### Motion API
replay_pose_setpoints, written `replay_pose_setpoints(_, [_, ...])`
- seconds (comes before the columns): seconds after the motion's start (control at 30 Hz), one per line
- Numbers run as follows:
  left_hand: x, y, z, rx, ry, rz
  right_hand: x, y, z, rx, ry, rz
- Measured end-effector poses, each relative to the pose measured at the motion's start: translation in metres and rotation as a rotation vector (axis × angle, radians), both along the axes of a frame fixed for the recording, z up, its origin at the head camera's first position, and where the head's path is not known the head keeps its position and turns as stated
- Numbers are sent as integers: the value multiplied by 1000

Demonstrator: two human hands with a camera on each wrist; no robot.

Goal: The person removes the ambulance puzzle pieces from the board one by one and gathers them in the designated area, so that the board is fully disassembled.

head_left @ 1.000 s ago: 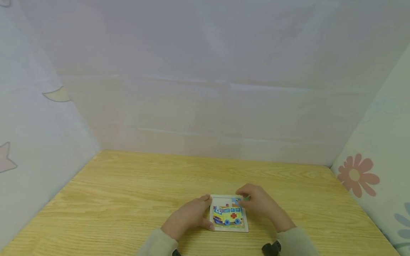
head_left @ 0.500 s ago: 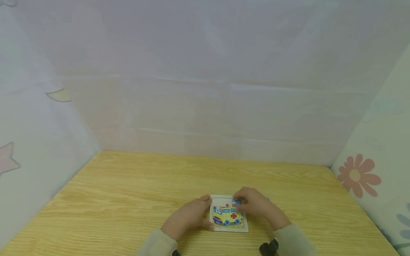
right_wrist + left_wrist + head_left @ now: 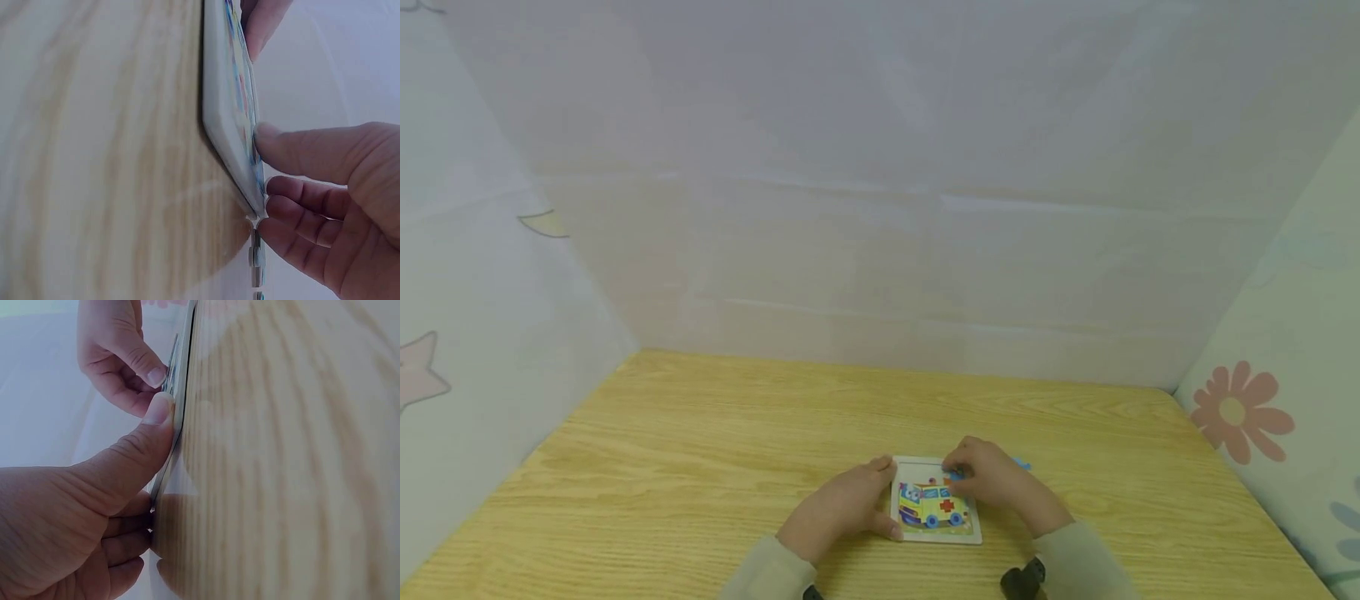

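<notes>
Puzzle against left fingers, partly under right fingers

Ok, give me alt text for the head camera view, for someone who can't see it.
A person's left hand holds the left side of a square, white-framed ambulance puzzle on a yellow wood-grain table, while the right hand touches the puzzle's upper right. A pale, creased backdrop rises behind.

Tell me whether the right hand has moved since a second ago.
Yes: in the head view, the right hand has shifted slightly leftward and toward the person, against the unmoved puzzle frame.
</notes>
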State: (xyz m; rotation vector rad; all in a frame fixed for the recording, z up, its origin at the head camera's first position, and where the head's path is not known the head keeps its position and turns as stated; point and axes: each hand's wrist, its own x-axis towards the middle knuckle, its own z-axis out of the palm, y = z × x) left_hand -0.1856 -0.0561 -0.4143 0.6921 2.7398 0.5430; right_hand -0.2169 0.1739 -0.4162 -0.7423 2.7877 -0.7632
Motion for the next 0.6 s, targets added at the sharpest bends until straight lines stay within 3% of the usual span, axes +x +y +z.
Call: replay_pose_setpoints(0.6, [-2, -1, -3, 3, 15, -7, -15, -4, -6, -79, -70, -70])
